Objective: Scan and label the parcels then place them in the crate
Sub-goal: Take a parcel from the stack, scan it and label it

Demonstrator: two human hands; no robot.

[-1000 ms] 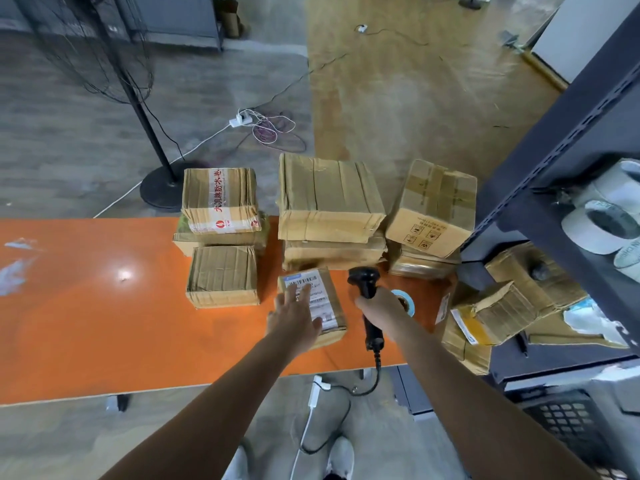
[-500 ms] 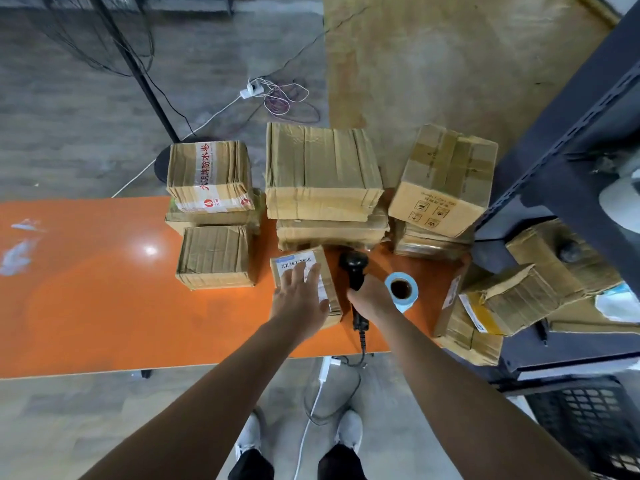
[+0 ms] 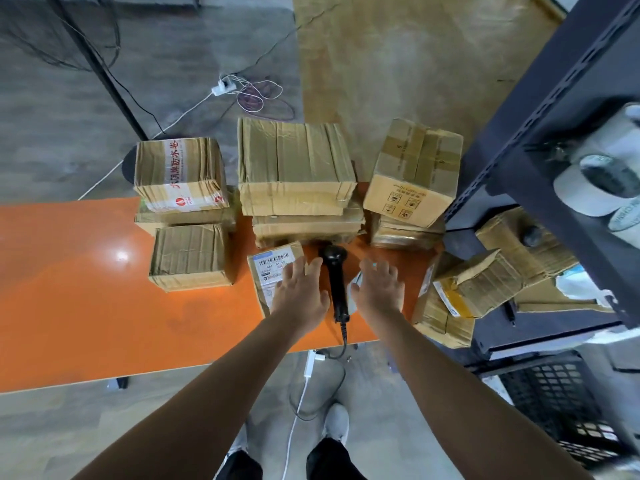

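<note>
"two hands. where does the left hand [image 3: 299, 296] rest?"
"on the labelled parcel [image 3: 272, 271], on the orange table [image 3: 86, 289]; fingers straight, apart."
"to its right?"
"scanner [image 3: 336, 282] lying between the hands; right hand [image 3: 379, 289], fingers spread, above a label roll [image 3: 354, 289]; crate [image 3: 554, 403] far right, on the floor."

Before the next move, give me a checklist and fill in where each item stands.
1. Barcode faces up on the parcel: ok, the printed label is readable from above.
2. Parcel held steady: ok, the left hand rests flat on it.
3. Scanner free to grab: ok, it lies on the table between the hands and neither hand grips it.
4. Label roll ready: cannot tell, the right hand spreads over it and hides most of it.
5. Room in the crate: cannot tell, only its top grid shows at lower right.
</note>
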